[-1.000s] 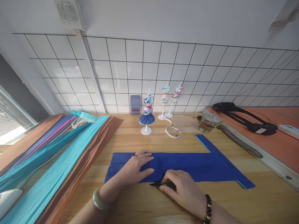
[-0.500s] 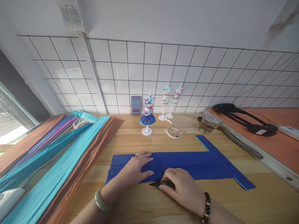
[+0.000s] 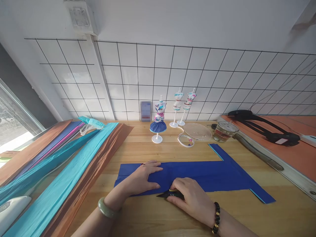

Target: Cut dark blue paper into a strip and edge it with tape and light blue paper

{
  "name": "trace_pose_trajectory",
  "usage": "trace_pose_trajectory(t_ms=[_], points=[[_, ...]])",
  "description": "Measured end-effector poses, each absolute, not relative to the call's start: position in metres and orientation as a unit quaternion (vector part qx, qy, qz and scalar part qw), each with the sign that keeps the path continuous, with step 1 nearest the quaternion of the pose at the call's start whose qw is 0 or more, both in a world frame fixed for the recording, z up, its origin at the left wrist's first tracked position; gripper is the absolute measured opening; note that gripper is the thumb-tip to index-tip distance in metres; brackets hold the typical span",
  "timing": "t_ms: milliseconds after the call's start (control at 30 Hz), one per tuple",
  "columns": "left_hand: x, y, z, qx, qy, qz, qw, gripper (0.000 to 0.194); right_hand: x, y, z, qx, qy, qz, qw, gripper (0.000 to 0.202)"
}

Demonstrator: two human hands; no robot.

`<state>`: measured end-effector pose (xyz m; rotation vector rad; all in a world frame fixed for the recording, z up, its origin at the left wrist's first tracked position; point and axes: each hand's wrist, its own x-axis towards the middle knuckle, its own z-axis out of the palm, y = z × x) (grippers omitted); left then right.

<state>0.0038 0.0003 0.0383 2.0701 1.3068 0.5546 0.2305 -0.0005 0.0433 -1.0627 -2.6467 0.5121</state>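
A wide strip of dark blue fabric or crepe paper (image 3: 192, 174) lies across the wooden table (image 3: 153, 215). Flat on its left part rests my left hand (image 3: 146, 177), fingers spread, thumb pointing right. My right hand (image 3: 190, 196) is closed round black thread snips (image 3: 172, 195), whose pointed blades aim left along the strip's near edge. Whether the blades touch the strip I cannot tell. Across the right end lies a narrower blue strip (image 3: 247, 177) with light blue edging, set at a slant.
Behind stand a small dress form in a blue skirt (image 3: 158, 126), two bare forms (image 3: 178, 102), a tape roll (image 3: 186, 144), a clear disc (image 3: 198, 131) and a glass jar (image 3: 225, 131). Coloured sheets (image 3: 81, 164) fill the left; a long ruler (image 3: 293, 176) edges the right.
The view has shifted slightly, so the background sits a little further right. Both hands keep nearly the same place on the blue strip, and the snips stay in my right hand.
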Motion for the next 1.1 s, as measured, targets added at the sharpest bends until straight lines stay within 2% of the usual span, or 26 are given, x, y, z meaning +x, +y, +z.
trace_pose_trajectory(t_ms=[1100], points=[[0.0074, 0.0, 0.0396, 0.781, 0.506, 0.209, 0.302, 0.058, 0.226, -0.004, 0.0451, -0.362, -0.907, 0.18, 0.119, 0.017]])
